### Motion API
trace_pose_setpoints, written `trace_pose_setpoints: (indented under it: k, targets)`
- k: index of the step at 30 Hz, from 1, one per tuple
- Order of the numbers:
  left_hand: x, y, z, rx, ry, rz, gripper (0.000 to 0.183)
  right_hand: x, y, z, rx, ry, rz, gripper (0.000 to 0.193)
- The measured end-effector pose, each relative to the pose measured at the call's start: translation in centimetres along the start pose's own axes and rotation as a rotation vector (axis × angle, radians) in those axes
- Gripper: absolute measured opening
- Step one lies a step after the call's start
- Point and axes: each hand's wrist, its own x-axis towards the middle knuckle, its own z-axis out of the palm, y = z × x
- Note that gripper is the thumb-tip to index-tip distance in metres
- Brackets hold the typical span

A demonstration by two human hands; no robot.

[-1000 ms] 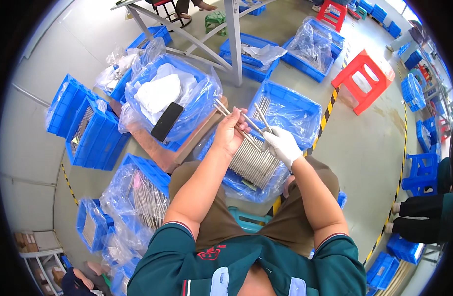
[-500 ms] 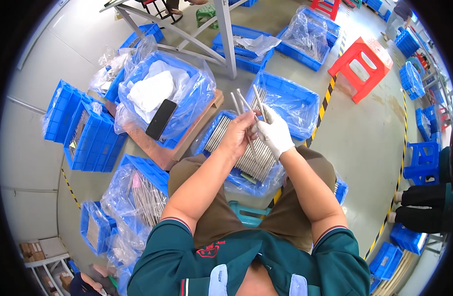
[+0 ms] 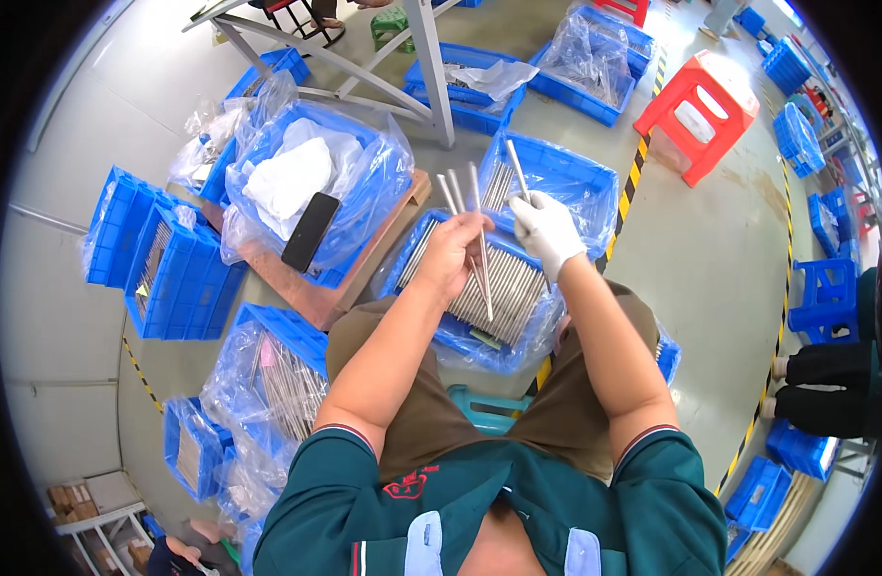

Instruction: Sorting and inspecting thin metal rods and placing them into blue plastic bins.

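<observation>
My bare left hand (image 3: 451,257) is closed around a small bunch of slim metal rods (image 3: 481,286), their ends fanned out above and below the fingers. My right hand (image 3: 550,233), in a white glove, grips a single metal rod (image 3: 516,169) that stands apart from the bunch. Beneath both hands, a blue crate lined with clear plastic holds rows of similar rods (image 3: 503,300) laid side by side. Just beyond it sits another lined blue crate (image 3: 583,197), with several rods (image 3: 499,182) along its left part.
At the left, a black phone (image 3: 310,231) lies on a bag-lined crate with white cloth (image 3: 289,182), above a wooden pallet (image 3: 292,286). A crate of loose rods (image 3: 292,389) is near my left knee. A red stool (image 3: 698,115) stands far right, past striped floor tape (image 3: 630,192).
My hands have moved apart: the right has drawn rightward with one rod, while the left has shifted slightly left, keeping the bunch.
</observation>
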Motion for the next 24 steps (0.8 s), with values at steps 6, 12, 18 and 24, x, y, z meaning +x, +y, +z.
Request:
trace_pose_setpoints:
  k: [6, 12, 18, 24]
  targets:
    - [-0.7, -1.2, 0.9, -0.085, -0.176, -0.28, 0.027, -0.4, -0.2, 0.4, 0.239, -0.096, 0.153, 0.026]
    - [-1.2, -1.6, 1.9, -0.044, -0.217, -0.265, 0.027, 0.6, 1.0, 0.4, 0.177, 0.087, 0.028, 0.024]
    - [-3.4, -1.5, 2.1, -0.105, -0.42, -0.413, 0.026, 4.1, -0.5, -4.6, 0.53, 0.406, -0.077, 0.029]
    - [-2.8, 0.4, 0.5, -0.066, -0.461, -0.241, 0.028, 1.6, -2.1, -4.7, 0.424, 0.313, 0.005, 0.029]
